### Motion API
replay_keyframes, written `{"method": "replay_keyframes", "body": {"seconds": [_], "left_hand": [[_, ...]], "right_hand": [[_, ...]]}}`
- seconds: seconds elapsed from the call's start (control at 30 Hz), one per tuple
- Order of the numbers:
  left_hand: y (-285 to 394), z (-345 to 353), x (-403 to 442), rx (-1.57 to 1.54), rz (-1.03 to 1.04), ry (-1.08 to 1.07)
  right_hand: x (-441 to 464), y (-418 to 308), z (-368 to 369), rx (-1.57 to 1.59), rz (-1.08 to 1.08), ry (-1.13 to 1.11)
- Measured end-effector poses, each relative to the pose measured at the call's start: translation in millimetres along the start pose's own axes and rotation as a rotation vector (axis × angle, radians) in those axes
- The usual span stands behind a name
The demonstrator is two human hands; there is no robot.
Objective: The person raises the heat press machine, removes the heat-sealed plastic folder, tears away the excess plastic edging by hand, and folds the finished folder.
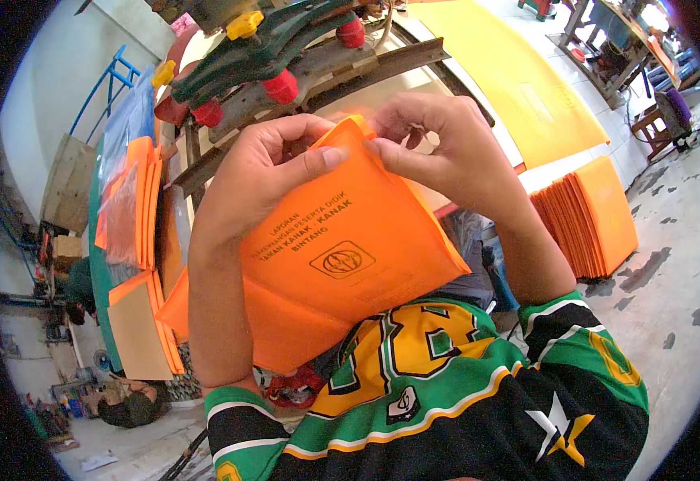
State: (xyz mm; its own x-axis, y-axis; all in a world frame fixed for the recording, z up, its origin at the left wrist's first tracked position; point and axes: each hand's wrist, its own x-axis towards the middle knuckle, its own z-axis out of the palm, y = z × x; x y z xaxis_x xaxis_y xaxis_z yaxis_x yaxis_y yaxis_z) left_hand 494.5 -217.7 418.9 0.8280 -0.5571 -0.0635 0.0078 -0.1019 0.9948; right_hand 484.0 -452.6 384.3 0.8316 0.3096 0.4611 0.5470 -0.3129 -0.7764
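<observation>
An orange printed report cover (pixel 342 232) is held up in front of my chest, tilted, its dark lettering and round emblem facing me. My left hand (pixel 282 156) pinches its upper edge, thumb on the printed face and fingers behind. At the same top corner, my right hand (pixel 438 140) has its thumb against the cover's edge and its fingers curled; the fingertips are partly hidden and slightly blurred. The lower part of the cover spreads out over my lap, passing behind my left forearm.
A machine with a dark green frame (pixel 278 52), red knobs and a metal bar stands just beyond my hands. Yellow-orange sheets (pixel 518 80) lie behind it. Stacked orange covers (pixel 586 216) stand at right; more orange covers (pixel 137 200) lie at left. A person (pixel 129 405) is at lower left.
</observation>
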Motion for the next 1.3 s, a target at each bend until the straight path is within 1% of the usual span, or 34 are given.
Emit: {"method": "replay_keyframes", "body": {"seconds": [0.07, 0.2, 0.27, 0.4, 0.47, 0.53, 0.6, 0.67, 0.7, 0.73, 0.8, 0.87, 0.9, 0.97, 1.0, 1.07, 1.1, 1.17, 1.23, 1.3], "left_hand": [[-1, 0, 1, 0.007, 0.003, -0.007], [-2, 1, 0, 0.011, 0.012, -0.018], [1, 2, -3, 0.026, 0.008, -0.027], [3, 3, -5, 0.009, -0.026, -0.045], [2, 3, -5, 0.004, -0.015, -0.051], [3, 3, -5, -0.003, -0.007, -0.057], [5, 4, -6, -0.032, -0.051, -0.081], [2, 6, -8, -0.041, -0.038, -0.089], [1, 7, -9, -0.051, -0.028, -0.097], [2, 8, -10, -0.052, -0.029, -0.098], [2, 9, -10, -0.059, -0.047, -0.081], [0, 11, -9, -0.069, -0.044, -0.081], [-1, 12, -8, -0.077, -0.038, -0.078], [0, 15, -8, -0.063, -0.032, -0.065], [0, 15, -8, -0.050, -0.025, -0.050], [0, 13, -9, -0.018, -0.014, -0.048], [0, 11, -10, 0.013, -0.001, -0.046], [6, 13, -15, 0.023, -0.012, -0.037], [8, 13, -17, 0.034, -0.019, -0.027], [5, 12, -18, 0.037, 0.021, -0.004]], "right_hand": [[-2, -2, 1, -0.103, -0.033, 0.032], [-6, -13, 6, -0.193, -0.013, 0.070], [-7, -11, 8, -0.263, -0.062, 0.113], [-7, -5, 14, -0.225, -0.080, 0.161], [-7, -4, 14, -0.307, -0.113, 0.190], [-8, -10, 11, -0.297, -0.080, 0.149], [-11, -9, 8, -0.287, -0.048, 0.108], [-16, 4, 6, 0.175, 0.189, 0.002], [-20, 11, 9, 0.174, 0.189, 0.002], [-23, 18, 13, 0.310, 0.155, -0.012], [-28, 19, 12, 0.444, 0.123, -0.023], [-33, 15, 6, 0.254, 0.197, -0.058], [-33, 14, 6, 0.254, 0.199, -0.054], [-33, 13, 10, 0.000, 0.047, 0.072], [-33, 10, 10, 0.001, 0.049, 0.072], [-33, 4, 9, -0.402, -0.060, 0.099], [-32, 3, 10, -0.401, -0.058, 0.099], [-31, 2, 13, -0.512, -0.224, 0.206], [-32, 2, 14, -0.544, -0.225, 0.208], [-31, 3, 13, -0.576, -0.230, 0.210]]}}
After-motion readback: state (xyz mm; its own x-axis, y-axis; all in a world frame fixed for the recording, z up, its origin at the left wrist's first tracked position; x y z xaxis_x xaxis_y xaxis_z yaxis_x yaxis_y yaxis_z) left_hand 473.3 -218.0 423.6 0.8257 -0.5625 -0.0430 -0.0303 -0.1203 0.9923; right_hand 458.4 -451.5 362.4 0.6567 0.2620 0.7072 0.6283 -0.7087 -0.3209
